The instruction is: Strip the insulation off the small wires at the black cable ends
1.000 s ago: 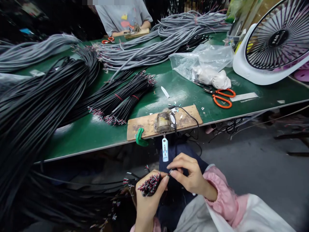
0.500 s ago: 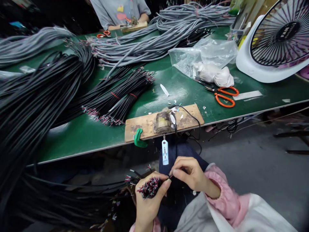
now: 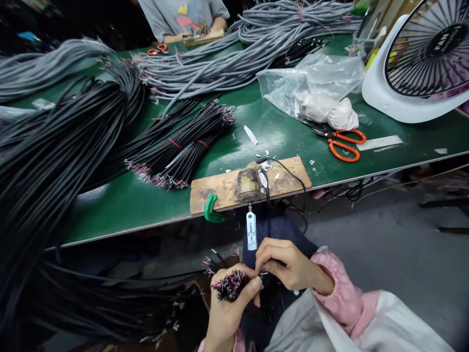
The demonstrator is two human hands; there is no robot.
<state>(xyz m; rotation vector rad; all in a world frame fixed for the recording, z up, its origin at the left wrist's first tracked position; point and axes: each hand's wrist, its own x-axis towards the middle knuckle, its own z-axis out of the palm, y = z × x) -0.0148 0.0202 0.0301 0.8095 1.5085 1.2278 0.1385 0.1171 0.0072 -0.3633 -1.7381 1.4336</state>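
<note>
My left hand (image 3: pixel 227 313) is wrapped round a bundle of black cables (image 3: pixel 230 285), whose stripped red, white and dark wire ends stick up between thumb and fingers. At its thumb tip a single cable end (image 3: pixel 263 274) shows a few thin wires. My right hand (image 3: pixel 284 265) is closed in a pinch at that same cable end, its fingertips close against the left ones. How firmly each fingertip grips the wires is hard to see. Just beyond the hands, a light blue tool with a blade-like slot (image 3: pixel 251 231) juts from the table edge.
A wooden board (image 3: pixel 216 188) with a taped lump (image 3: pixel 248 185) and green clamp (image 3: pixel 211 209) lies at the table edge. Black cables (image 3: pixel 73 127) and grey cables (image 3: pixel 205 73) cover the left and back. Orange-handled scissors (image 3: pixel 344 150), plastic bag (image 3: pixel 289 83) and fan (image 3: pixel 406 105) stand right. A person (image 3: pixel 183 19) sits opposite.
My right fingers have shifted slightly at the left thumb tip, and pale wire ends now show there. The left hand and its bundle sit slightly further right in view.
</note>
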